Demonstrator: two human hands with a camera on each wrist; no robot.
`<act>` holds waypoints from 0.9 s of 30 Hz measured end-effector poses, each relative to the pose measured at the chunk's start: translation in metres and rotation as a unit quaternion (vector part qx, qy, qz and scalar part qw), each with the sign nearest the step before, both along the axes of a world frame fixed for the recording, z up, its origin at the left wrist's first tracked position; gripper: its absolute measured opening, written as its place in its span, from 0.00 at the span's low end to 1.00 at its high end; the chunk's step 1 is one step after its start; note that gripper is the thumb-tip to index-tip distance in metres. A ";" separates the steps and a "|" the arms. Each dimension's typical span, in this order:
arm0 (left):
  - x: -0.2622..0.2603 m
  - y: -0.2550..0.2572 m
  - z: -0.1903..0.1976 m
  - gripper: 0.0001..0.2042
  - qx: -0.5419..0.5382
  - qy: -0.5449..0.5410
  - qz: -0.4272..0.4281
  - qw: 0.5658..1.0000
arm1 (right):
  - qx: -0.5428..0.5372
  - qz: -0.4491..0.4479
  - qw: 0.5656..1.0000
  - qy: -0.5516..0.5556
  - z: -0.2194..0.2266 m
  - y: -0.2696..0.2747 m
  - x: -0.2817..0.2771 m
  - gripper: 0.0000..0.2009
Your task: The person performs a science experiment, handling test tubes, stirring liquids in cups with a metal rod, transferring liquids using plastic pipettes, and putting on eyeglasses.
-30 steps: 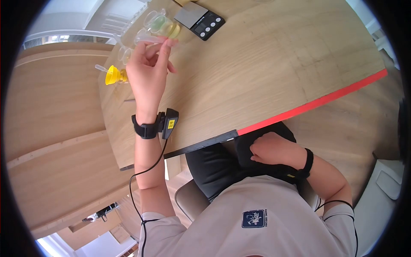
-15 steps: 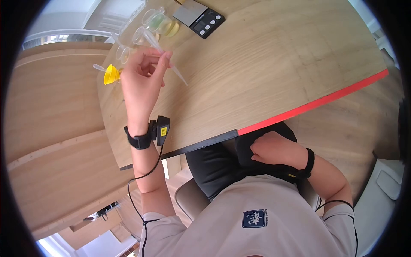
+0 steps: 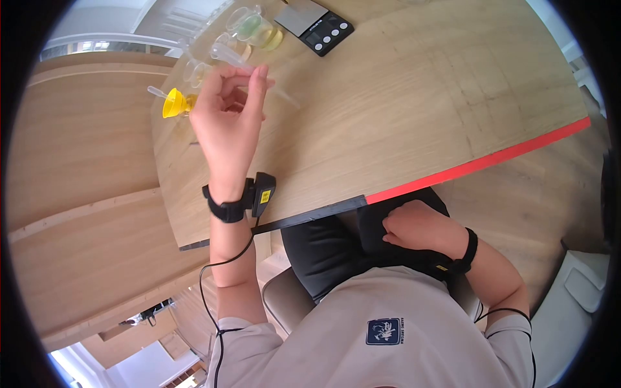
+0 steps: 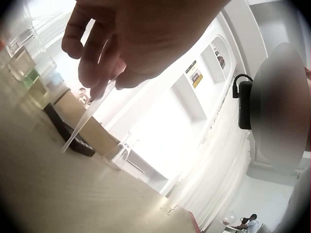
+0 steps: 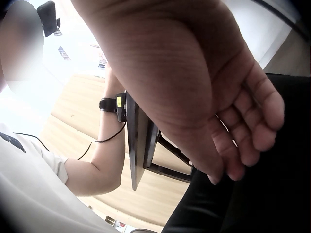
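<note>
My left hand [image 3: 229, 119] is raised over the left part of the table, pinching a translucent plastic dropper [image 4: 86, 118] between thumb and fingers. In the left wrist view the dropper's thin tip slants down toward the tabletop; its bulb end is partly hidden by the hand. Beyond the hand in the head view stands a clear cup [image 3: 272, 40] of yellow-green liquid, among several other clear cups. Left of the hand is a yellow funnel [image 3: 173, 105] with another dropper [image 3: 156, 92] by its rim. My right hand [image 3: 417, 224] rests on my lap, fingers loosely curled, holding nothing.
A digital scale [image 3: 318, 29] with a black button panel sits at the far side of the table [image 3: 414, 103]. Red edging [image 3: 479, 161] lines the table's near right edge. A black cable [image 3: 206, 291] runs along my left arm. A wooden panel [image 3: 84, 142] stands at the left.
My left hand drew back toward me, bringing the dropper's tip into sight, then moved forward and right again with the dropper still pinched. The right hand stays on the lap.
</note>
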State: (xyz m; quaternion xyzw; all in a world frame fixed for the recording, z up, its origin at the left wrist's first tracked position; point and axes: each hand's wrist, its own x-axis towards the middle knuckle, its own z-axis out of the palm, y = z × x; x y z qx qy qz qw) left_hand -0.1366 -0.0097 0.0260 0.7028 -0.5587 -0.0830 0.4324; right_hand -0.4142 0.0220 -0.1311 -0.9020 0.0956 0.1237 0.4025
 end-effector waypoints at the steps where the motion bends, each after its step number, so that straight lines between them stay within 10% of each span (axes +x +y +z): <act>1: 0.001 0.003 0.006 0.06 0.062 -0.024 0.001 0.998 | -0.001 -0.001 1.000 -0.008 0.000 0.000 0.000 0.14; 27: -0.007 -0.030 -0.016 0.07 0.004 -0.031 -0.010 0.999 | 0.002 -0.002 1.000 -0.021 -0.001 0.001 -0.001 0.14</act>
